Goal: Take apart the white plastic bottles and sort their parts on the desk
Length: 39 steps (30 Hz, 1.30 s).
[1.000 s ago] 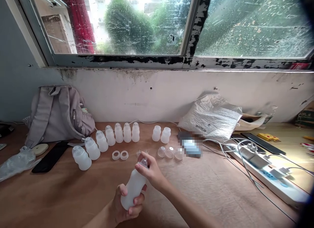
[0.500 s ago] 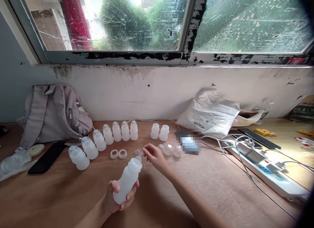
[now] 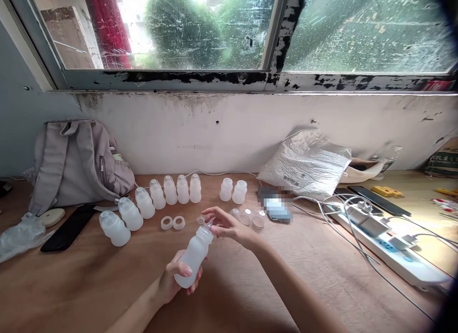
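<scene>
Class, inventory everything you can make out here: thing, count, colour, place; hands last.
Held bottle: one, frosted white, centre front
Teat: one, clear, at held bottle's mouth
Capped bottles: seven, frosted white, row left of centre
Open bottles: two, frosted white, back centre
Rings: two, white, left of centre
Domed caps: three, clear, right of centre
Small piece: one, clear, centre
Backpack: one, grey, left
Plastic bag: one, clear, far left
Disc: one, cream, left
Flat case: one, black, left
Foil bag: one, silver, right
Power strip: one, white, right
Window frame: one, grey, top
Table: one, brown, below
Left hand: one, bare, around held bottle
Right hand: one, bare, at teat
</scene>
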### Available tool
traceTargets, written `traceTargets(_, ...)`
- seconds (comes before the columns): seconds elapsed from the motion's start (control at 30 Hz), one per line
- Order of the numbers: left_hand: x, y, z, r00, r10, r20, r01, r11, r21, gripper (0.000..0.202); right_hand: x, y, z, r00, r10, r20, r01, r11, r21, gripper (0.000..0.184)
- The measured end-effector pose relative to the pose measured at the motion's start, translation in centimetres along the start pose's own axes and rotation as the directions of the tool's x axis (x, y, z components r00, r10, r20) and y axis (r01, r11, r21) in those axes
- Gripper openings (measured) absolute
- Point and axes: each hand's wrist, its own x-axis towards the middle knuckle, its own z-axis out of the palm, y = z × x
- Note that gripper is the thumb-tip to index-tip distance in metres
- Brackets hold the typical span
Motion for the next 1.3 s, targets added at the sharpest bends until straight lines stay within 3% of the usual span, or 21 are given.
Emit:
traceTargets(0.07, 0.0, 0.0, 0.1, 1.0, -0.021, -0.014, 0.021, 1.0, 0.011, 0.049, 0.2, 0.5, -0.4, 0.998, 0.02, -0.053, -0.022, 0.999, -0.03, 0.027)
traceTargets(0.17, 0.1, 0.1, 0.2, 0.998, -0.056, -0.019, 0.057, 0.998, 0.04, 0.048, 0.5, 1.3, -0.7, 0.998, 0.057, -0.029, -0.06, 0.994, -0.092, 0.031)
traceTargets(0.33, 0.1, 0.4, -0.1, 0.997, -0.077, -0.016, 0.078, 0.996, 0.039, 0.047, 0.6, 1.2, -1.2, 0.999, 0.001, -0.042, -0.004, 0.998, -0.057, 0.028)
traceTargets(0.47, 0.1, 0.7, -0.2, 0.998, -0.056, -0.013, 0.056, 0.998, 0.024, 0.048, 0.8, 1.2, -2.1, 0.98, -0.024, -0.196, 0.008, 0.997, -0.082, 0.025)
traceTargets(0.53, 0.2, 0.9, 0.0, 0.994, -0.004, -0.113, 0.009, 0.999, 0.043, 0.042, 0.9, 1.7, -2.4, 0.965, -0.029, -0.261, -0.027, 0.978, -0.206, 0.019)
traceTargets(0.67, 0.9, 1.2, -0.2, 0.91, 0.196, -0.365, -0.142, 0.976, 0.168, 0.036, 1.0, 3.4, -1.8, 0.983, 0.023, -0.184, -0.128, 0.804, -0.58, 0.003)
traceTargets(0.73, 1.2, 1.2, -0.6, 0.883, 0.259, -0.39, -0.198, 0.962, 0.19, 0.039, 0.9, 4.1, -1.2, 0.989, 0.108, -0.106, -0.151, 0.7, -0.698, 0.008)
traceTargets(0.8, 1.5, 1.1, -1.2, 0.864, 0.309, -0.397, -0.217, 0.941, 0.26, 0.038, 0.8, 4.1, -0.6, 0.988, 0.141, -0.057, -0.137, 0.653, -0.745, 0.01)
traceTargets(0.9, 1.7, 0.9, -1.8, 0.816, 0.451, -0.362, -0.229, 0.827, 0.514, 0.037, 0.5, 3.3, 0.1, 0.995, -0.017, -0.099, -0.061, 0.681, -0.729, 0.023)
traceTargets(1.0, 1.6, 0.7, -1.9, 0.78, 0.557, -0.284, -0.222, 0.671, 0.708, 0.039, 0.5, 2.3, 1.0, 0.954, -0.235, -0.188, 0.033, 0.702, -0.711, 0.037)
traceTargets(1.17, 1.3, 0.5, -1.9, 0.783, 0.599, -0.169, -0.194, 0.494, 0.848, 0.05, 0.6, 2.6, 2.5, 0.921, -0.35, -0.172, 0.13, 0.69, -0.712, 0.015)
traceTargets(1.23, 1.2, 0.5, -2.0, 0.751, 0.642, -0.153, -0.187, 0.429, 0.884, 0.058, 0.9, 2.8, 2.1, 0.901, -0.388, -0.194, 0.127, 0.663, -0.738, 0.011)
traceTargets(1.3, 1.3, 0.6, -2.3, 0.691, 0.705, -0.157, -0.165, 0.366, 0.916, 0.058, 1.5, 2.8, 0.9, 0.873, -0.436, -0.219, 0.111, 0.614, -0.781, 0.01)
